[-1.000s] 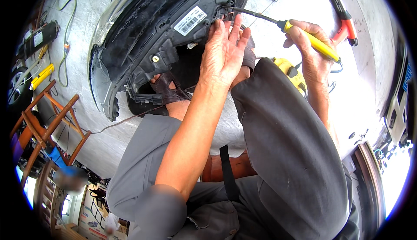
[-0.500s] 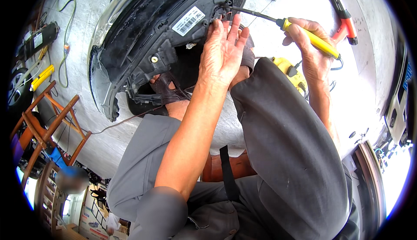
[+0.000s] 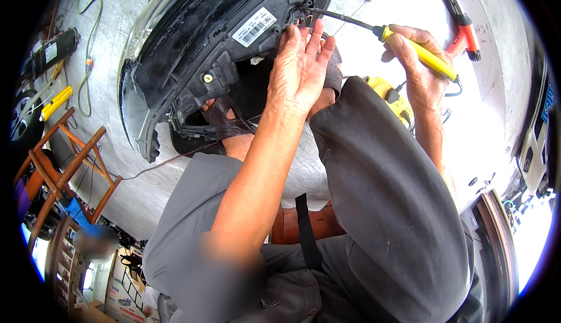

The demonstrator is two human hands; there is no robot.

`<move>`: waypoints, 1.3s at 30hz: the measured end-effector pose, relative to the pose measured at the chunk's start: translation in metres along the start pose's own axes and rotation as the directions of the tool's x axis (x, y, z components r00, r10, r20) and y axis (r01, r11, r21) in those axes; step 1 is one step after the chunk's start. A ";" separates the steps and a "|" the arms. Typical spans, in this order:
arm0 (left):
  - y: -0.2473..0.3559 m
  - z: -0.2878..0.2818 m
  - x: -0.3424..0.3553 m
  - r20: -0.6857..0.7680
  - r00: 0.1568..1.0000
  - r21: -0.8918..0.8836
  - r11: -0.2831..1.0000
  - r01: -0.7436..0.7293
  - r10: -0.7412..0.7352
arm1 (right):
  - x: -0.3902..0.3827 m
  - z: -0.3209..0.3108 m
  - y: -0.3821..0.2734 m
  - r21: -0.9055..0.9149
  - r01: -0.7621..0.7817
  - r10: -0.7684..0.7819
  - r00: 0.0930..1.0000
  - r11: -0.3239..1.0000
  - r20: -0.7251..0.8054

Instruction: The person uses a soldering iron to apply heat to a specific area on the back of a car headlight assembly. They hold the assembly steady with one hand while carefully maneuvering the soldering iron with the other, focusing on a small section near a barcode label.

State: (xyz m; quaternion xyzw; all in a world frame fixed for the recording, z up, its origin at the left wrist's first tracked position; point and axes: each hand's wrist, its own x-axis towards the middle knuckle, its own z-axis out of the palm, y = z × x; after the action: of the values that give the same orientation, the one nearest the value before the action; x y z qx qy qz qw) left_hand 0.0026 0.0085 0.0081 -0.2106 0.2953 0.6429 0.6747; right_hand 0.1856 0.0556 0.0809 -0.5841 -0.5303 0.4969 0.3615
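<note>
A: Where's the black plastic headlight housing with the clear curved lens [image 3: 216, 51]?
B: At 11 o'clock, tilted, with its white label [image 3: 254, 27] facing up and its lens side outward. A brown-sandalled foot [image 3: 228, 118] shows beside its lower edge, at 10 o'clock.
A: And the hands?
B: Apart from each other. The right hand [image 3: 423, 80], at 2 o'clock, is closed round a slim tool with a yellow handle and dark metal shaft [image 3: 429, 59]. The shaft points toward 10 o'clock, its tip at the housing's right corner; I can't tell whether they touch.
A: The other?
B: The left hand [image 3: 299, 77] is at 12 o'clock, palm up, fingers extended, fingertips by that corner just below the tip. I can't tell whether it grips anything.
A: Nearby?
B: A yellow block with a black plug [image 3: 378, 85] at 2 o'clock; farther out, a red-and-black tool [image 3: 464, 38]. A brown wooden frame [image 3: 80, 156] stands at 9 o'clock.
</note>
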 end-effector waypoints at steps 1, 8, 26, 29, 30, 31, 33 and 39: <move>0.000 0.000 -0.001 -0.001 1.000 0.004 1.000 -0.001 0.001 | -0.001 0.000 0.000 -0.011 0.004 -0.004 1.000 1.000 -0.001; 0.000 0.000 0.000 0.005 1.000 -0.028 1.000 -0.005 0.005 | 0.000 0.000 -0.002 -0.025 0.008 -0.009 1.000 1.000 -0.012; 0.000 0.000 -0.001 -0.010 1.000 -0.013 1.000 -0.010 0.009 | 0.004 -0.004 -0.012 -0.176 0.188 -0.181 0.982 0.966 0.055; 0.000 0.000 -0.001 -0.005 1.000 -0.026 1.000 -0.003 0.003 | 0.004 -0.003 -0.013 -0.188 0.189 -0.183 0.982 0.964 0.050; 0.000 0.000 -0.001 -0.005 1.000 -0.028 1.000 -0.004 0.004 | 0.005 -0.003 -0.014 -0.194 0.193 -0.187 0.981 0.962 0.048; 0.000 0.000 -0.001 -0.005 1.000 -0.030 1.000 -0.005 0.005 | 0.005 -0.003 -0.014 -0.188 0.187 -0.181 0.982 0.964 0.047; 0.000 0.000 -0.001 -0.001 1.000 -0.032 0.999 -0.004 0.004 | 0.005 -0.003 -0.016 -0.177 0.174 -0.168 0.985 0.969 0.046; 0.000 -0.001 -0.001 0.014 1.000 -0.021 1.000 -0.004 0.004 | 0.005 -0.004 -0.016 -0.174 0.183 -0.176 0.983 0.968 0.057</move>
State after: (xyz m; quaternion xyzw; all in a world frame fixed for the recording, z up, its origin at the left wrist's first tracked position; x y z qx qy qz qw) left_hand 0.0025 0.0073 0.0076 -0.2128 0.2843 0.6489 0.6730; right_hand 0.1853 0.0638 0.0958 -0.5535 -0.6307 0.4244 0.3402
